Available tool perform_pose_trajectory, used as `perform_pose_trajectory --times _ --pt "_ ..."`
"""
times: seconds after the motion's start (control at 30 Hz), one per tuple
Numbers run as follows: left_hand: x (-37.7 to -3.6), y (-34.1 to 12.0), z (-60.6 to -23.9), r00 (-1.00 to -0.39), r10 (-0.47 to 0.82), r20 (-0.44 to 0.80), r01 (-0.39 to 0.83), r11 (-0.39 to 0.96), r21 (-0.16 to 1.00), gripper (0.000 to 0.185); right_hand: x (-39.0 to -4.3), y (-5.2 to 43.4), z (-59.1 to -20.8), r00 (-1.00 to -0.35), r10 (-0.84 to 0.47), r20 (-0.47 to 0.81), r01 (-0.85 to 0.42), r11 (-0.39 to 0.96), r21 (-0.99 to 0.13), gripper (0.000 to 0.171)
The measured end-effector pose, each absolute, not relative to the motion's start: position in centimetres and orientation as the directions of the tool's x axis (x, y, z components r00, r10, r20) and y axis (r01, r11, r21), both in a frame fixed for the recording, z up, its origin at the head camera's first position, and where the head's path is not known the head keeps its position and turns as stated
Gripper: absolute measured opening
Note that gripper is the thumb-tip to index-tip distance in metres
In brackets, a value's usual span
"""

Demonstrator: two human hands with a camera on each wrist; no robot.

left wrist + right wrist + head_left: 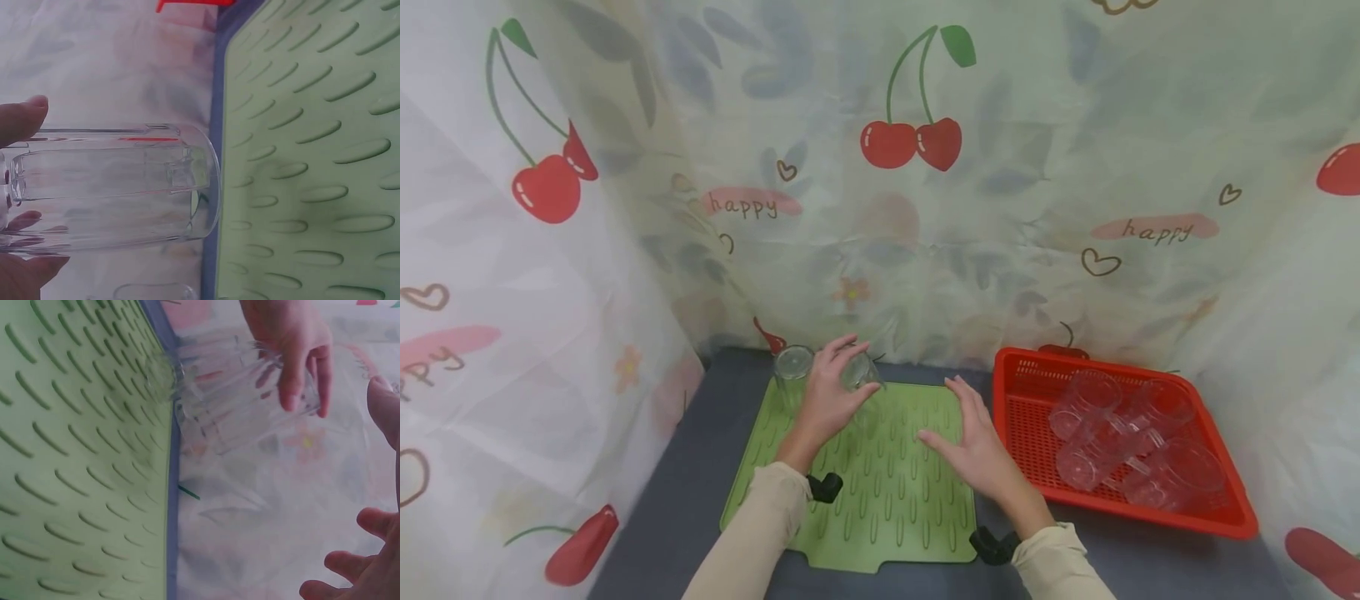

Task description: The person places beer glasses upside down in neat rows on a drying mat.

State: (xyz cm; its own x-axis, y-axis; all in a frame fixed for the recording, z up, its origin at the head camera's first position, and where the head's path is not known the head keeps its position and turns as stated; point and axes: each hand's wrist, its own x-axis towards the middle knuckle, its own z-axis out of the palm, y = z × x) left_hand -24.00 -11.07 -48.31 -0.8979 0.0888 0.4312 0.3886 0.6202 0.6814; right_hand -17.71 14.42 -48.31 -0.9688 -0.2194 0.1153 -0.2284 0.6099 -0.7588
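Mat (883, 517) below, left hand (829, 396) clasps glass (115, 178) between thumb and fingers, right hand (976, 446) spread.

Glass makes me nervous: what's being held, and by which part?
The left hand holds a clear glass by its upper end; the right hand holds nothing.

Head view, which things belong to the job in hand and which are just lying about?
Likely in the job:
- left hand, held glass
- right hand
- standing glass
- green mat
- red basket, glasses inside it

Just around it:
- printed cloth
- dark tabletop
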Motion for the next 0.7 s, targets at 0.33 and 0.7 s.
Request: perform_pose_trajectory --times 0.33,0.7 --pt "-25.7 -10.2 -49.9 -0.912 0.099 0.399 0.373 0.606 0.703 0.064 -18.7 17.1 -46.9 -0.973 -0.205 0.109 -0.225 0.717 -0.659 0.104" --pt "-27.1 -9.9 -51.3 -0.928 0.105 0.356 0.339 0.63 0.698 0.067 -19.6 19.8 -46.3 -0.979 -0.19 0.077 -0.197 0.763 -0.616 0.103"
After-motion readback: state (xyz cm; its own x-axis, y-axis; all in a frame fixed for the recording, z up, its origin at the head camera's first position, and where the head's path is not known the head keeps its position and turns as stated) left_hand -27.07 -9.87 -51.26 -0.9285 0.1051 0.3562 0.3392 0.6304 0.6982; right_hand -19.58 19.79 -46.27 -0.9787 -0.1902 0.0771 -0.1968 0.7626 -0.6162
